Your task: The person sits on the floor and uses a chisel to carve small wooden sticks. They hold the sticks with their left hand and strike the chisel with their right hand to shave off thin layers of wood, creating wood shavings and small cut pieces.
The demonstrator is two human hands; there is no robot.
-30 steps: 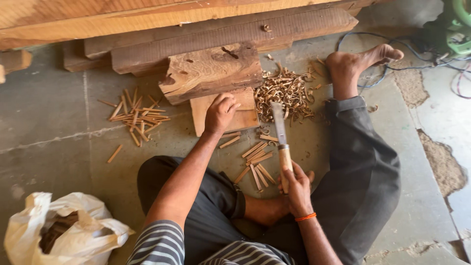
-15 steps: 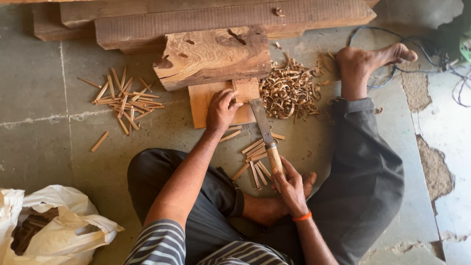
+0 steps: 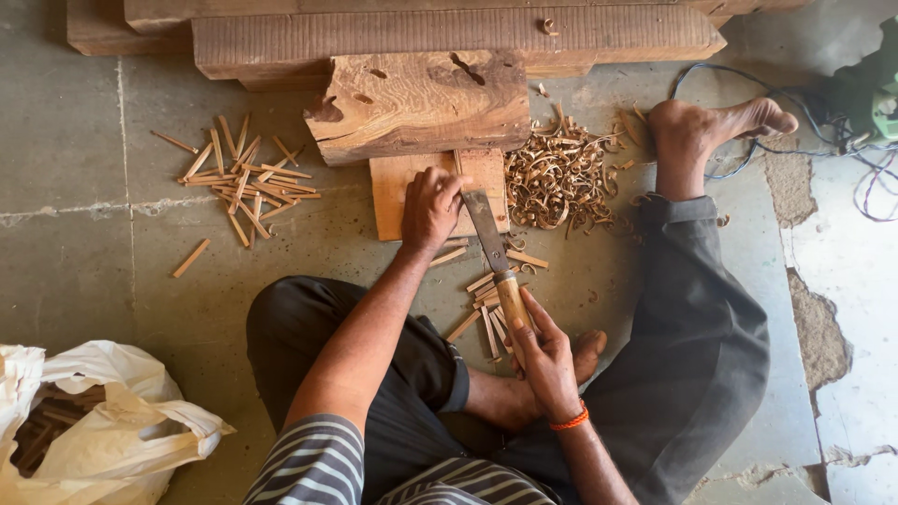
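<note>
Grey concrete floor [image 3: 84, 281] carries a person sitting cross-legged before a small flat board [image 3: 398, 201], with a heavy wood block [image 3: 421, 98] and long beams [image 3: 449, 33] lying just behind it. On this board the left hand [image 3: 430, 206] rests with fingers curled down (whether they pinch a stick under them, I cannot tell), while the right hand [image 3: 543, 351] is closed around the wooden handle of a broad chisel [image 3: 488, 234], whose blade points up to the board just beside the left fingers. Cut sticks [image 3: 486, 309] lie under the blade, curly shavings [image 3: 561, 178] are to the right, another stick pile [image 3: 243, 178] is well apart at left, and a white plastic bag [image 3: 103, 430] is near the left knee.
</note>
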